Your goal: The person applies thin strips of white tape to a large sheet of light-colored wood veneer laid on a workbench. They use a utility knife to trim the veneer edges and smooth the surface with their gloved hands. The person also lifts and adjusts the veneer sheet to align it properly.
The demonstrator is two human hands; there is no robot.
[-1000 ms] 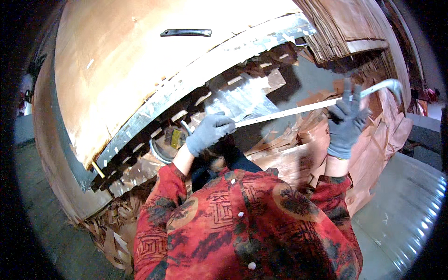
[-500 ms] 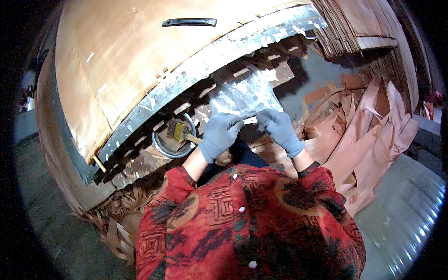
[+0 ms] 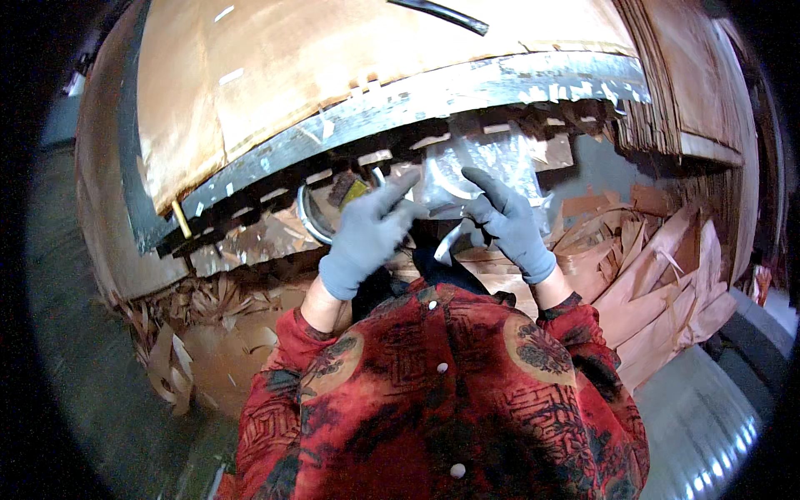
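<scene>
The dim floor (image 3: 75, 317) runs along the left of the room; in front of the person, the surface (image 3: 500, 79) curves across the view (the lens bends it), its pale edge ragged with stuck flecks and a broad tan sheet (image 3: 292, 92) on top. Loose scraps (image 3: 658, 258) heap up at the right. Both gloved hands work low, in front of the near edge: the left hand (image 3: 367, 237) is spread, index finger out, with nothing visible in its grip, while the right hand (image 3: 510, 232) has its index raised and its other fingers closed, apparently on the strip. A clear bag (image 3: 483, 162) lies just beyond; a ring (image 3: 312, 218) and a brush (image 3: 348, 190) sit by the left hand, a knife (image 3: 437, 14) farther off on the sheet. The narrow, curled strip (image 3: 448, 244) hangs between the hands; light as it looks, it probably handles best pinched at both ends, kept taut and clear of the bag.
</scene>
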